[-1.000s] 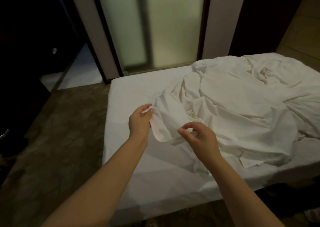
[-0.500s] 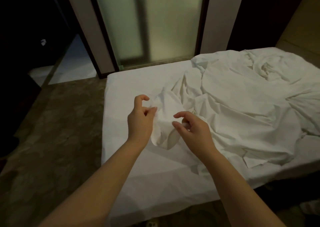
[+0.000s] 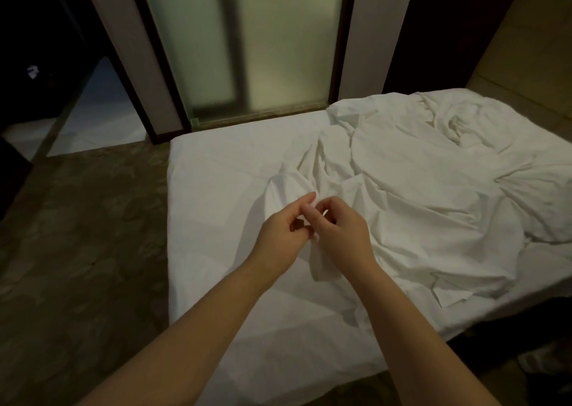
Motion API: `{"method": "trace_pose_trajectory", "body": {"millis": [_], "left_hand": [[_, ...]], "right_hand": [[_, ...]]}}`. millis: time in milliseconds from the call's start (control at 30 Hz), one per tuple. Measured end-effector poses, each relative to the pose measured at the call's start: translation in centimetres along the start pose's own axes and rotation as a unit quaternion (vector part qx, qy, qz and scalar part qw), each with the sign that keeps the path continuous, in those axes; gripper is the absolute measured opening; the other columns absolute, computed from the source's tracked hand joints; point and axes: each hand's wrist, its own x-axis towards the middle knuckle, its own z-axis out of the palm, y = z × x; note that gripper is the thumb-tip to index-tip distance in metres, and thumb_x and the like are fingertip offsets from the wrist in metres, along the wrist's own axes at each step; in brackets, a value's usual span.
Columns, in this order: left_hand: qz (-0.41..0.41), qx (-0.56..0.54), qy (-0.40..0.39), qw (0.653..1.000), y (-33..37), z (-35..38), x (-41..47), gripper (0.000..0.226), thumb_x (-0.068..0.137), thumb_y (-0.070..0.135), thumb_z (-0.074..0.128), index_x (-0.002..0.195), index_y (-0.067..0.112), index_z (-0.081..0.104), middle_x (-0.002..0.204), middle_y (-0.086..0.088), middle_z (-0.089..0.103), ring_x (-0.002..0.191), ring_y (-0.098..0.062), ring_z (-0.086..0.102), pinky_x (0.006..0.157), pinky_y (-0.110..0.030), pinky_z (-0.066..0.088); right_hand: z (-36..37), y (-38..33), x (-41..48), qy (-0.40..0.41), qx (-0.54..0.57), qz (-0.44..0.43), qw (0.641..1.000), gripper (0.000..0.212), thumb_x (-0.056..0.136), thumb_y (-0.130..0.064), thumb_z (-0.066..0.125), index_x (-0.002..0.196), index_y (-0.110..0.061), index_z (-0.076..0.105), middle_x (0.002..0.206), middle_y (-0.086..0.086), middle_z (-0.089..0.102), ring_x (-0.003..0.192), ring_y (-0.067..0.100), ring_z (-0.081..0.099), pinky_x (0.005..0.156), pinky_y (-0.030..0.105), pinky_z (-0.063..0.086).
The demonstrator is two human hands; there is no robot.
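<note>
Two hands are at work here, one loose white sheet (image 3: pixel 418 195), one mattress (image 3: pixel 216 170) and two frosted glass panels (image 3: pixel 247 43) on the far side. The left hand (image 3: pixel 283 235) and the right hand (image 3: pixel 343 235) meet over the near left part of the mattress, fingertips almost touching. Each has its fingers curled in a narrow pinch on the same corner of the sheet. A short fold of that corner hangs down between the wrists. The sheet is plain white, thin and heavily creased. It lies bunched in ridges across the right and far part of the mattress, with one raised hump just beyond the hands and a flat pointed flap at the near right edge. The mattress under it is covered in smooth white fabric, and its left strip lies bare. The exact spot where the fingers clamp the cloth is hidden behind the knuckles, and white on white makes the sheet's edge hard to trace. The sheet's right side runs out of the picture. A patterned brown floor (image 3: pixel 77 235) lies left of the bed, and the far left corner of the room is too dark to read.
</note>
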Motion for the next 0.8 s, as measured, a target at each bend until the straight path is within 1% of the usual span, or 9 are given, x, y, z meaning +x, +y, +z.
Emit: {"method": "trace_pose_trajectory", "body": {"millis": [100,167,233,367,500,600,633,700,800], "left_hand": [[-0.024,-0.147,-0.052,0.988,0.4,-1.1,0.5,0.056,0.094,-0.006,0.040,0.144,0.017,0.034,0.133,-0.002,0.054,0.113,-0.009,0.058,0.092,-0.019,0.047],[-0.057,-0.285,-0.054,0.955,0.7,-1.7,0.9,0.055,0.095,-0.005,0.037,0.145,0.015,0.028,0.121,-0.001,0.061,0.105,-0.011,0.062,0.087,-0.022,0.050],[-0.078,-0.349,-0.024,0.934,0.7,-1.8,1.4,0.055,0.096,0.004,0.042,0.146,0.018,0.026,0.110,0.000,0.066,0.101,-0.014,0.065,0.087,-0.026,0.052],[-0.105,-0.390,0.030,0.914,0.2,-1.5,2.1,0.034,0.095,0.013,0.050,0.127,0.004,0.048,0.102,-0.010,0.066,0.091,-0.017,0.065,0.081,-0.027,0.052],[-0.124,-0.289,0.051,0.948,0.1,-1.0,2.2,0.023,0.093,0.026,0.055,0.102,0.008,0.065,0.097,-0.007,0.071,0.094,-0.017,0.066,0.087,-0.031,0.052],[-0.108,-0.179,0.149,0.967,-0.2,-1.0,3.1,0.026,0.096,0.026,0.050,0.081,0.011,0.066,0.081,-0.005,0.068,0.085,-0.020,0.064,0.082,-0.035,0.051],[-0.096,-0.123,0.184,0.970,-0.4,-1.2,3.6,0.028,0.097,0.027,0.048,0.078,0.013,0.063,0.078,-0.003,0.065,0.082,-0.020,0.062,0.080,-0.034,0.051],[-0.048,-0.019,0.229,0.972,-0.7,-2.1,4.4,0.025,0.098,0.028,0.045,0.081,0.015,0.059,0.079,0.001,0.060,0.081,-0.017,0.058,0.075,-0.027,0.049],[0.116,0.176,0.203,0.956,-0.4,-3.4,4.9,0.017,0.099,0.023,0.044,0.091,0.014,0.056,0.081,0.005,0.055,0.074,-0.012,0.053,0.065,-0.018,0.043]], "right_hand": [[-0.1,-0.3,0.7,-0.027,-0.065,-0.026,0.997,0.021,0.085,-0.039,0.065,0.084,-0.020,0.056,0.067,-0.009,0.055,0.061,0.003,0.050,0.056,0.017,0.035],[0.1,-0.4,1.0,-0.029,-0.123,-0.070,0.990,0.018,0.090,-0.035,0.060,0.090,-0.018,0.055,0.066,-0.013,0.050,0.061,0.001,0.047,0.056,0.013,0.033],[0.6,-0.5,1.3,-0.019,-0.150,-0.110,0.982,0.011,0.094,-0.027,0.054,0.094,-0.017,0.056,0.067,-0.014,0.049,0.061,0.000,0.046,0.056,0.012,0.033],[1.5,-0.6,1.6,0.002,-0.138,-0.157,0.978,0.013,0.094,-0.017,0.051,0.081,-0.018,0.050,0.064,-0.008,0.050,0.058,0.005,0.046,0.054,0.018,0.034],[2.5,-0.5,1.0,-0.009,-0.097,-0.189,0.977,0.019,0.093,-0.015,0.055,0.075,-0.019,0.051,0.061,-0.013,0.049,0.055,0.001,0.048,0.059,0.012,0.039],[2.9,-0.4,1.0,-0.018,-0.071,-0.179,0.981,0.006,0.090,-0.023,0.062,0.087,-0.021,0.058,0.066,-0.014,0.052,0.061,0.001,0.051,0.061,0.013,0.038],[2.7,-0.2,1.1,-0.025,-0.064,-0.157,0.985,0.013,0.086,-0.027,0.066,0.091,-0.023,0.055,0.066,-0.013,0.051,0.060,0.002,0.049,0.060,0.013,0.038],[1.5,0.6,1.4,-0.041,-0.049,-0.098,0.993,0.032,0.076,-0.033,0.075,0.094,-0.027,0.049,0.068,-0.009,0.048,0.060,0.004,0.046,0.059,0.013,0.037],[-1.3,1.5,2.0,-0.037,-0.072,-0.084,0.993,0.023,0.076,-0.023,0.075,0.081,-0.031,0.055,0.060,-0.013,0.051,0.061,0.000,0.049,0.059,0.016,0.034]]}}
